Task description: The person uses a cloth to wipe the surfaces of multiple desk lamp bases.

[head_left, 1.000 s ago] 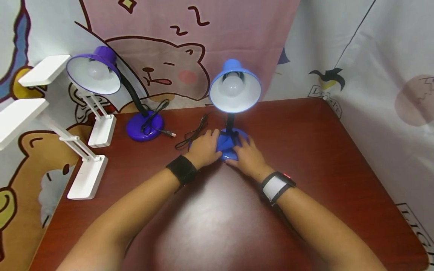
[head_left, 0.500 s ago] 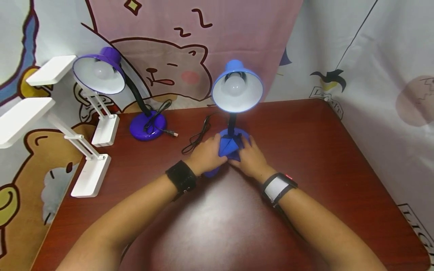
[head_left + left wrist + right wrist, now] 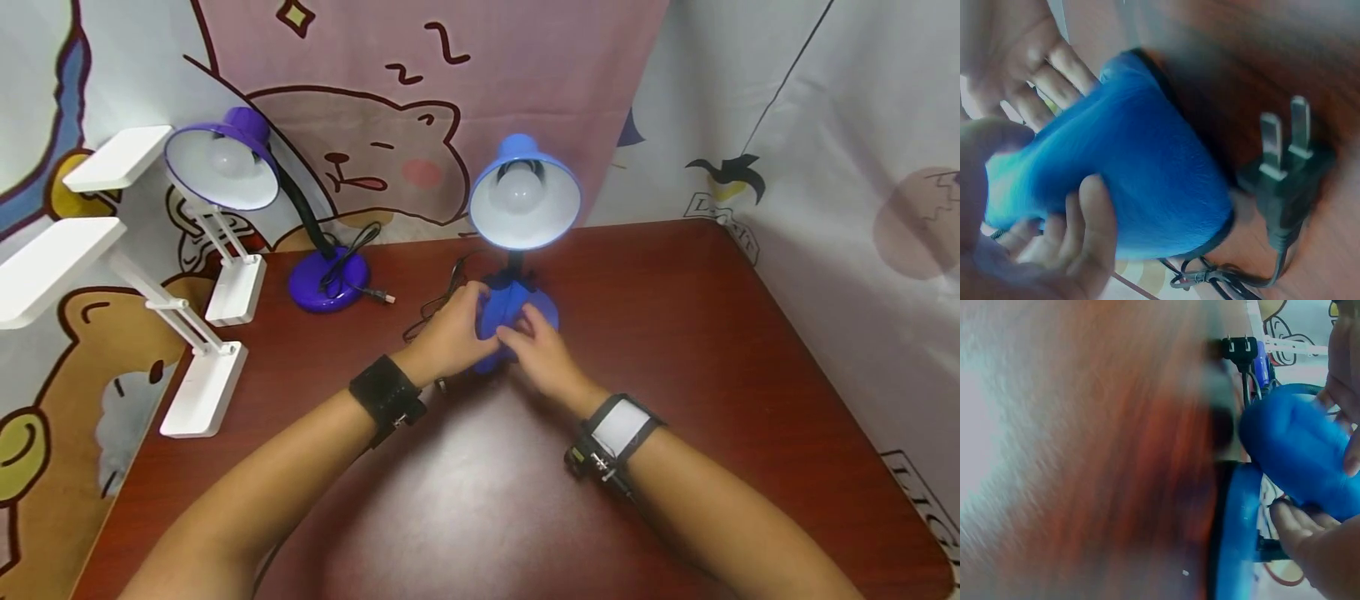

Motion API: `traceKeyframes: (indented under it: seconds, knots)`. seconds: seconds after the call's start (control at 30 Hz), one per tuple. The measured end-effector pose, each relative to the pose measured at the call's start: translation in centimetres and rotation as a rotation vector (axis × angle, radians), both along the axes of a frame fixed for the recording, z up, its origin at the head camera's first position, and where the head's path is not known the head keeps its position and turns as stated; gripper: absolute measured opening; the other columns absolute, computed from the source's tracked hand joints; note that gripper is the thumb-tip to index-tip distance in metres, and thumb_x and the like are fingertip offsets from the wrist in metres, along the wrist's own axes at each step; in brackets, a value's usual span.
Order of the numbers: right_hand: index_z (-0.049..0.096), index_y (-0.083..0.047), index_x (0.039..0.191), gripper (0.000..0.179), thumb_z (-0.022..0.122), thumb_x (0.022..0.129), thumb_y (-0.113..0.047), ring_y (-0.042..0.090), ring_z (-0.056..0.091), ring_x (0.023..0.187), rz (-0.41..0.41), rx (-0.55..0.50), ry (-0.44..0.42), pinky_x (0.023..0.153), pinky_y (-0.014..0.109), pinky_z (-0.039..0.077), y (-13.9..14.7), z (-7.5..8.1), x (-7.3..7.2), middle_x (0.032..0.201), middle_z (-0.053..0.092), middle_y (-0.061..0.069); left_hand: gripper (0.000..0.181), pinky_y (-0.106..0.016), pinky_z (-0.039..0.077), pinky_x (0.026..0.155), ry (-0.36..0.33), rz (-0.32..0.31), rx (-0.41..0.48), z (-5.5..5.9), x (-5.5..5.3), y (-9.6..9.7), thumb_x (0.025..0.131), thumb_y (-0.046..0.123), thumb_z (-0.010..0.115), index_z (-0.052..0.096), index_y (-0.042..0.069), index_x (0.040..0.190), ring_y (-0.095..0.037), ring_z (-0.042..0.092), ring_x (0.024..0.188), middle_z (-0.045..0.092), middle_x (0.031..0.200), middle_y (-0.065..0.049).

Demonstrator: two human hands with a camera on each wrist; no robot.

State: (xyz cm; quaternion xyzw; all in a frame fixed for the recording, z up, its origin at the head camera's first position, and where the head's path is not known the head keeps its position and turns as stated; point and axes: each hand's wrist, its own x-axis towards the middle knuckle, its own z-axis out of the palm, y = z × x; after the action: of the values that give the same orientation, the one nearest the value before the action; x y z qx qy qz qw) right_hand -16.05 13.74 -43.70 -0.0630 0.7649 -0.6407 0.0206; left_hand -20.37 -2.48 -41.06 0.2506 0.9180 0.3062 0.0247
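A soft blue item with a leather-like surface and dark edging (image 3: 1147, 156) sits in front of the blue desk lamp (image 3: 517, 150); its exact kind does not show. My left hand (image 3: 450, 333) holds it, thumb on one side and curled fingers on the other in the left wrist view. My right hand (image 3: 547, 358) is at the item's other side, thumb and index finger spread apart. In the left wrist view its fairly straight fingers reach the item's edge, tips hidden behind it. The lamp's round base (image 3: 1241, 531) shows beside the item in the right wrist view.
A two-pin plug (image 3: 1288, 181) on a black cord lies left of the lamp. Farther left stand a purple desk lamp (image 3: 326, 279) and two white folding lamps, one in front (image 3: 206, 392) and one behind (image 3: 236, 287). Printed cloth (image 3: 360, 158) hangs behind the table (image 3: 712, 375).
The blue item has been turned and shifted at the lamp's base. My right hand has drawn back slightly and rolled, and its thumb and index finger have spread. My left wrist has turned too.
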Motion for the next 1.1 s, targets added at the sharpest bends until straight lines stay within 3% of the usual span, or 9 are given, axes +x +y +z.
traceKeyframes:
  seconds: [0.13, 0.27, 0.37, 0.47, 0.6, 0.67, 0.77, 0.87, 1.1]
  knots:
    - [0.038, -0.001, 0.131, 0.048, 0.059, 0.089, -0.007, 0.029, 0.057, 0.113, -0.061, -0.115, 0.005, 0.095, 0.051, 0.048, 0.7, -0.6, -0.3, 0.127, 0.057, 0.027, 0.071, -0.037, 0.053, 0.075, -0.034, -0.14, 0.091, -0.1, 0.3, 0.6, 0.074, 0.018, 0.072, 0.036, 0.006, 0.134, -0.02, 0.055, 0.091, 0.051, 0.108, -0.01]
    - [0.042, 0.001, 0.125, 0.047, 0.065, 0.085, -0.007, 0.028, 0.06, 0.108, -0.189, -0.063, 0.075, 0.09, 0.049, 0.052, 1.4, -1.2, -0.9, 0.121, 0.06, 0.026, 0.064, -0.034, 0.054, 0.075, -0.034, -0.21, 0.111, 0.0, 0.4, 0.9, 0.078, 0.01, 0.065, 0.04, 0.01, 0.137, -0.014, 0.056, 0.093, 0.056, 0.112, -0.004]
    - [0.047, 0.003, 0.117, 0.039, 0.065, 0.084, -0.008, 0.028, 0.063, 0.099, -0.266, -0.01, 0.087, 0.084, 0.049, 0.055, 2.1, -1.3, -1.2, 0.112, 0.064, 0.025, 0.05, -0.034, 0.053, 0.073, 0.027, -0.153, 0.111, 0.0, 0.2, 1.1, 0.08, 0.012, 0.061, 0.051, 0.014, 0.129, -0.011, 0.056, 0.088, 0.061, 0.106, -0.001]
    - [0.05, 0.003, 0.117, 0.037, 0.062, 0.084, -0.009, 0.028, 0.063, 0.096, -0.329, 0.094, 0.09, 0.083, 0.05, 0.054, 3.0, -1.0, -1.2, 0.108, 0.065, 0.024, 0.043, -0.038, 0.051, 0.075, 0.102, -0.013, 0.034, -0.2, -0.3, 0.8, 0.081, 0.021, 0.06, 0.055, 0.016, 0.123, -0.015, 0.055, 0.087, 0.061, 0.104, -0.002]
    - [0.051, 0.001, 0.121, 0.04, 0.058, 0.083, -0.009, 0.03, 0.06, 0.093, -0.354, 0.196, 0.056, 0.083, 0.051, 0.052, 4.4, -0.3, -0.6, 0.108, 0.064, 0.023, 0.071, -0.059, 0.041, 0.092, 0.047, 0.11, -0.212, -1.5, -1.3, -0.5, 0.079, 0.047, 0.062, 0.038, 0.024, 0.141, -0.034, 0.043, 0.12, 0.045, 0.136, -0.014]
    - [0.051, 0.001, 0.123, 0.042, 0.056, 0.084, -0.011, 0.031, 0.058, 0.097, -0.317, 0.25, 0.025, 0.086, 0.051, 0.05, 5.2, -0.1, -0.1, 0.112, 0.063, 0.024, 0.086, -0.069, 0.03, 0.099, -0.031, 0.106, -0.312, -2.6, -1.7, -1.2, 0.077, 0.059, 0.061, 0.023, 0.03, 0.149, -0.047, 0.024, 0.133, 0.026, 0.151, -0.02]
    - [0.053, -0.002, 0.122, 0.04, 0.057, 0.084, -0.014, 0.031, 0.058, 0.095, -0.241, 0.337, 0.001, 0.085, 0.051, 0.049, 5.9, 0.0, 0.4, 0.11, 0.064, 0.022, 0.094, -0.074, 0.019, 0.104, -0.122, 0.084, -0.365, -4.0, -2.0, -1.6, 0.076, 0.065, 0.059, 0.013, 0.031, 0.151, -0.054, 0.008, 0.135, 0.012, 0.156, -0.024]
    - [0.056, -0.005, 0.116, 0.035, 0.059, 0.083, -0.018, 0.03, 0.059, 0.088, -0.189, 0.395, -0.009, 0.08, 0.051, 0.05, 6.4, -0.2, 0.8, 0.103, 0.066, 0.019, 0.092, -0.073, 0.015, 0.106, -0.142, 0.054, -0.353, -4.7, -2.0, -0.7, 0.078, 0.063, 0.057, 0.015, 0.026, 0.151, -0.055, 0.007, 0.135, 0.015, 0.154, -0.027]
    - [0.059, -0.006, 0.112, 0.033, 0.06, 0.082, -0.019, 0.029, 0.059, 0.086, -0.226, 0.443, -0.022, 0.079, 0.048, 0.05, 7.8, -0.5, 1.3, 0.1, 0.068, 0.018, 0.076, -0.069, 0.016, 0.109, -0.114, -0.016, -0.331, -5.0, -2.2, 3.1, 0.085, 0.05, 0.056, 0.024, 0.024, 0.149, -0.053, 0.012, 0.135, 0.022, 0.151, -0.031]
